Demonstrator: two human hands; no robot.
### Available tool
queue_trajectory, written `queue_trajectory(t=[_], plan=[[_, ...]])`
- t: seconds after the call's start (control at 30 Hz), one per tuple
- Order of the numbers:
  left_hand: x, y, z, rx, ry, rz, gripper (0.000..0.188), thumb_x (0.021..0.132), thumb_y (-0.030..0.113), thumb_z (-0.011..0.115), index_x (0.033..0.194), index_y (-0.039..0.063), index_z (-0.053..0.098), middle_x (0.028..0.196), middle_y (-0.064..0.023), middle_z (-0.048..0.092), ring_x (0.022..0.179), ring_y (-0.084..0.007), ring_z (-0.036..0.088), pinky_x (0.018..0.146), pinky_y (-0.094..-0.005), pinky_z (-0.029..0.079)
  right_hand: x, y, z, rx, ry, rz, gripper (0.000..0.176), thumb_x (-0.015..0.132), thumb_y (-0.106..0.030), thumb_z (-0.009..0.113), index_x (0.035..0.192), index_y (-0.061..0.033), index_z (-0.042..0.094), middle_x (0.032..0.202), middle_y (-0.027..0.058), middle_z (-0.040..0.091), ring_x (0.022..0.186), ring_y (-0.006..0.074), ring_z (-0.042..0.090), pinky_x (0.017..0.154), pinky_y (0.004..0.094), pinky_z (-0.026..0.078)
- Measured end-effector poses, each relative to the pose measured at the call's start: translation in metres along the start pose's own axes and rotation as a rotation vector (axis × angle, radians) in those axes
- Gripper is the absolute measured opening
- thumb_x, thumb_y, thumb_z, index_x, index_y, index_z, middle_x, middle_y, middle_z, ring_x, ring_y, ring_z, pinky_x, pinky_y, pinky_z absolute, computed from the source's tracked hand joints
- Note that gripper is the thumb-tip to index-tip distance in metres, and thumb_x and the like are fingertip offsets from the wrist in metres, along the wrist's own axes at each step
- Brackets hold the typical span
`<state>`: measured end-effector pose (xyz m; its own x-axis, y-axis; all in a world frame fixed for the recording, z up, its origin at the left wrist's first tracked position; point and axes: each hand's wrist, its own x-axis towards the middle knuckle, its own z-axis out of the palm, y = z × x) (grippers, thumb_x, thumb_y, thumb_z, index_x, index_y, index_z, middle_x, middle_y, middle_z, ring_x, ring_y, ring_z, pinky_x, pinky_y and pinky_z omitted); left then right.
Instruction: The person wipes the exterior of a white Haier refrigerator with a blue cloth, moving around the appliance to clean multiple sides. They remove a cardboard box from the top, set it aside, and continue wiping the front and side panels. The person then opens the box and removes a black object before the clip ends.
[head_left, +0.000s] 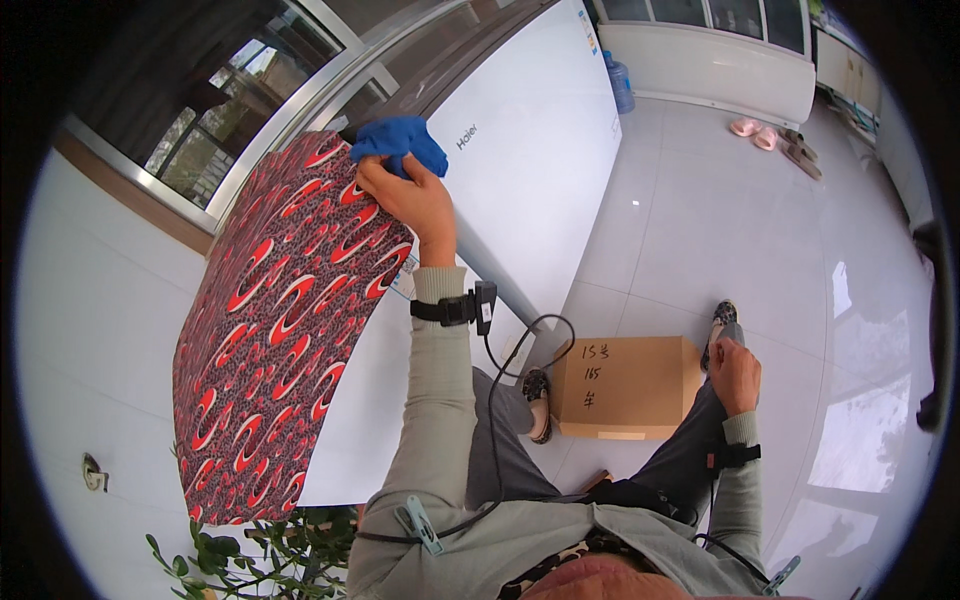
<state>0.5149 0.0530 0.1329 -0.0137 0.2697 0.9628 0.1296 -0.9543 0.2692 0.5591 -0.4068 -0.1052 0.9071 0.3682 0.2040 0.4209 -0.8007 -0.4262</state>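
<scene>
My left hand (411, 196) grips a crumpled blue cloth (409, 142) at the upper edge of a red, black and white patterned cover (289, 322). That cover drapes over the top of a white Haier appliance (536, 142), which looks like a chest freezer. A strap with a small black device (486, 307) circles my left wrist, and a black cable runs from it. Low on the right, my right hand (735, 375) is loosely curled by my knee, with nothing seen in it.
Between my feet stands a cardboard box (630, 386) with handwriting. A blue water bottle (619, 82) is beyond the appliance. Pink slippers (754, 133) and brown slippers (801, 154) lie on the tiled floor. A leafy plant (262, 555) grows at lower left; a window (247, 97) is above.
</scene>
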Motion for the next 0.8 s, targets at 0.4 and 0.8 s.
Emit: queue_trajectory(t=[0.4, 0.8], plan=[[0.003, 0.005, 0.006, 0.089, -0.182, -0.101, 0.064, 0.095, 0.017, 0.063, 0.140, -0.014, 0.028, 0.128, -0.0310, 0.046, 0.116, -0.0428, 0.054, 0.100, -0.0490, 0.046, 0.001, 0.000, 0.001, 0.008, 0.001, -0.015, 0.023, 0.096, -0.022, 0.059, 0.086, -0.0022, 0.063, 0.085, 0.0177, 0.068, 0.079, 0.0399, 0.066, 0.068, 0.0497, 0.051], [0.013, -0.012, 0.034, 0.023, -0.087, -0.069, 0.077, 0.104, 0.047, 0.049, 0.139, -0.018, 0.025, 0.124, -0.0323, 0.044, 0.111, -0.0423, 0.053, 0.095, -0.0494, 0.046, -0.001, 0.000, -0.002, 0.008, 0.006, -0.014, 0.020, 0.095, -0.022, 0.061, 0.087, -0.0040, 0.065, 0.085, 0.0163, 0.068, 0.079, 0.0396, 0.065, 0.068, 0.0484, 0.052]])
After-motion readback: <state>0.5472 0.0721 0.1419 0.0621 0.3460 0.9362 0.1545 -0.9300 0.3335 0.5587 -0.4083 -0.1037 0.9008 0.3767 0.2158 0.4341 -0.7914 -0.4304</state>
